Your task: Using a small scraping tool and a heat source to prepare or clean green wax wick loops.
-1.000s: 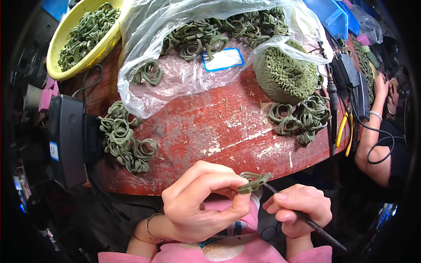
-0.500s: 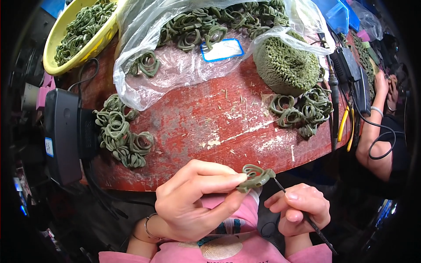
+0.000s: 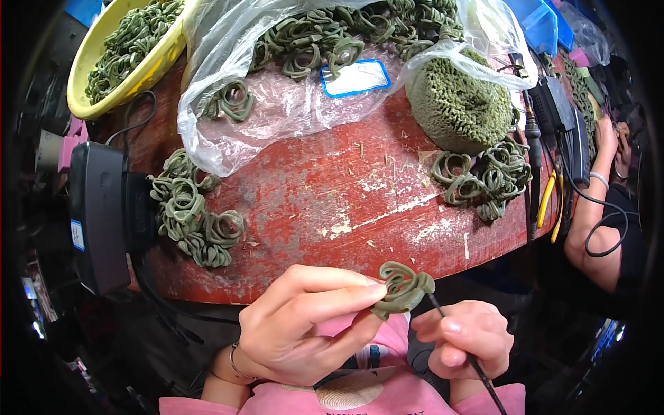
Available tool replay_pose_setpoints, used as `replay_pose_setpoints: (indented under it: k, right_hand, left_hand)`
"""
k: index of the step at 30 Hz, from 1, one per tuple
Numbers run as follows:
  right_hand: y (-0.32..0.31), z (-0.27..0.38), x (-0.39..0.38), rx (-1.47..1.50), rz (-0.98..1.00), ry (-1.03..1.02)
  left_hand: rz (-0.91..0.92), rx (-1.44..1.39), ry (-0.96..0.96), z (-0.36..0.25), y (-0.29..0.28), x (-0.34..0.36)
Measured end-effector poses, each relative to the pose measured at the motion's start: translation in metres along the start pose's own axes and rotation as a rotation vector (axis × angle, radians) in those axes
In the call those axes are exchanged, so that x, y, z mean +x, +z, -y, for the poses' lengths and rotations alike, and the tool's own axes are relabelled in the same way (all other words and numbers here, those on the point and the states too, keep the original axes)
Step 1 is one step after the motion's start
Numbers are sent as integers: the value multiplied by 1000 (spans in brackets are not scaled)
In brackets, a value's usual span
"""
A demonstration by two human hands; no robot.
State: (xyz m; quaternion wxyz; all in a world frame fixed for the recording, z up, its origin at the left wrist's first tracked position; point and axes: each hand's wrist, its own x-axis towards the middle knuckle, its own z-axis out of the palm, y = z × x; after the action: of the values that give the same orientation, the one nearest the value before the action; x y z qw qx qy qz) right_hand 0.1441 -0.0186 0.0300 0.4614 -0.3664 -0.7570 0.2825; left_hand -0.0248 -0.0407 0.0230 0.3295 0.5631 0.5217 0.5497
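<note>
lower centre of frame, left hand (image 3: 297, 335) pinches the green looped piece (image 3: 407, 297), best kept steady, while right hand (image 3: 478, 337) grips the thin dark tool (image 3: 481, 374), tip by the piece's right edge, ideally guided lightly.

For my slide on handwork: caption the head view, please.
Left hand pinching a green looped piece, right hand holding a slim dark tool, at a worn red table.

Scuffed red tabletop (image 3: 290, 200); dark floor (image 3: 216, 330) beneath
</note>
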Motion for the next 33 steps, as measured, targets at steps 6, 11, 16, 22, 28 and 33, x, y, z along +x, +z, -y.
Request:
replay_pose_setpoints:
  k: [6,11,16,22,28,33]
  right_hand:
    - [-5,5,5,58,179,34]
    - [-4,-2,0,109,75,64]
    - [-45,-38,32,-189,-488,292]
    - [-87,-117,77,-716,-283,208]
    - [-82,-119,87,-421,-360,354]
    - [-83,-72,71,-43,-360,498]
  left_hand:
    - [36,128,71,-8,1,-2]
    - [-10,88,145,-2,3,-4]
    - [-118,126,81,14,15,6]
    - [-169,-206,-99,16,30,8]
    - [-86,-122,-18,21,24,11]
    - [-167,-249,-258,19,27,11]
